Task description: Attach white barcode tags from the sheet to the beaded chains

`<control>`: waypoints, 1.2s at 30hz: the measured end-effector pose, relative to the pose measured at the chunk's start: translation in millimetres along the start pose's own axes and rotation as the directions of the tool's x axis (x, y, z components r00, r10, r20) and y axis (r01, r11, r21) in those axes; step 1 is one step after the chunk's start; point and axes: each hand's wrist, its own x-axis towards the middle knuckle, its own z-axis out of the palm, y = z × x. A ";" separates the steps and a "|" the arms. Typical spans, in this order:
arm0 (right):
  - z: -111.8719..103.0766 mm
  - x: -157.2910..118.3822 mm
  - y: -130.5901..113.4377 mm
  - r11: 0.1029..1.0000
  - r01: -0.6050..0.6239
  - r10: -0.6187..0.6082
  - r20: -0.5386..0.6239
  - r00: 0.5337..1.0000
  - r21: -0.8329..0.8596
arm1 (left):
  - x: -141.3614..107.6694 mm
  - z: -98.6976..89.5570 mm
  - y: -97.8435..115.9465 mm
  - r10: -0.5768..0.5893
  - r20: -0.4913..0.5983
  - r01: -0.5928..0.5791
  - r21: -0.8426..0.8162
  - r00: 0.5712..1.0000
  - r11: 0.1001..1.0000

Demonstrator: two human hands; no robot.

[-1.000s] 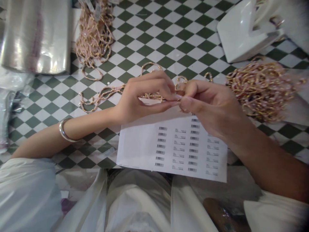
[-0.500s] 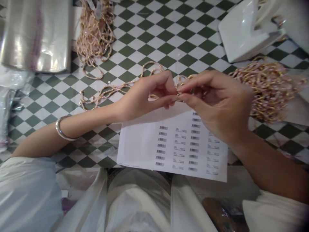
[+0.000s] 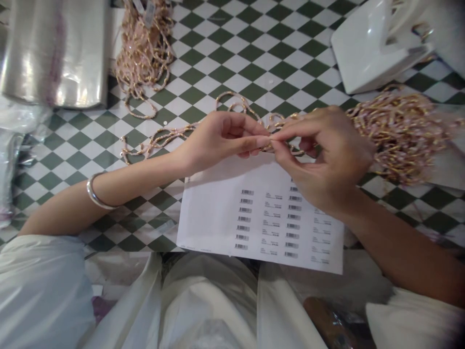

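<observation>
Left hand (image 3: 218, 141), right hand (image 3: 327, 148): pinched on beaded string (image 3: 174, 132) | Apparently done: tagged bunch (image 3: 143, 53), tabletop's (image 3: 212, 60) far-left corner | Apparently outstanding: labels (image 3: 242, 219) on near-edge sheet (image 3: 210, 213); right-edge pile (image 3: 403, 133), no tags visible

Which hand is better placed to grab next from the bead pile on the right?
Probably the right hand: it's close beside that bead pile. The left hand is farther off, with the right hand in between. Both hands are pinching at one spot, though.
</observation>
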 end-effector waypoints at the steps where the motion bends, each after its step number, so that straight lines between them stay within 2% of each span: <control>1: -0.5 0.2 1.8 0.997 0.048 -0.047 0.012 0.999 -0.055 | 0.4 -1.5 0.7 -0.037 0.019 0.038 -0.023 0.999 0.999; 5: -1.9 -0.4 8.7 0.959 0.205 -0.202 0.036 0.979 -0.198 | 0.7 -4.7 3.9 -0.115 0.051 0.119 -0.069 0.992 0.991; 8: -1.7 -1.1 10.6 0.948 0.244 -0.250 -0.003 0.968 -0.205 | 0.1 -3.5 7.0 -0.104 0.020 0.105 -0.038 0.994 0.994; 14: -0.8 -1.1 9.9 0.986 0.135 -0.131 0.042 0.990 -0.101 | -3.4 3.7 7.7 -0.032 -0.084 0.033 0.011 0.996 0.999; 17: 0.3 -1.4 7.9 0.995 0.083 -0.081 0.035 0.996 -0.050 | -5.8 6.9 3.1 0.045 -0.113 -0.042 0.027 0.993 0.999; 22: 2.1 -1.7 -3.0 0.975 -0.099 0.097 0.022 0.995 0.197 | -6.1 6.2 -2.5 0.144 -0.141 -0.132 0.090 0.980 0.987; 24: 0.5 -0.4 -6.7 0.917 -0.202 0.196 0.052 0.979 0.344 | -4.5 3.3 -2.0 0.156 -0.163 -0.133 0.141 0.974 0.981; 25: -1.0 0.7 -7.3 0.857 -0.267 0.258 0.083 0.963 0.440 | -3.6 1.7 -1.3 0.158 -0.173 -0.129 0.164 0.972 0.978; 27: -4.6 3.7 -5.5 0.670 -0.372 0.345 0.175 0.922 0.643 | -2.0 -0.9 0.6 0.157 -0.182 -0.123 0.189 0.971 0.974; 29: -8.0 6.8 -0.3 0.492 -0.405 0.341 0.257 0.904 0.771 | -1.2 -1.9 2.6 0.159 -0.191 -0.126 0.175 0.969 0.976; 31: -10.4 9.6 5.6 0.383 -0.412 0.297 0.313 0.902 0.827 | -1.1 -1.4 3.9 0.162 -0.194 -0.137 0.136 0.968 0.981; 33: -12.0 12.5 9.3 0.374 -0.406 0.268 0.322 0.908 0.834 | -1.4 0.0 4.1 0.160 -0.184 -0.143 0.099 0.970 0.985; 36: -15.2 17.6 8.8 0.442 -0.392 0.276 0.293 0.915 0.807 | -1.7 1.7 3.0 0.131 -0.126 -0.123 0.067 0.983 0.990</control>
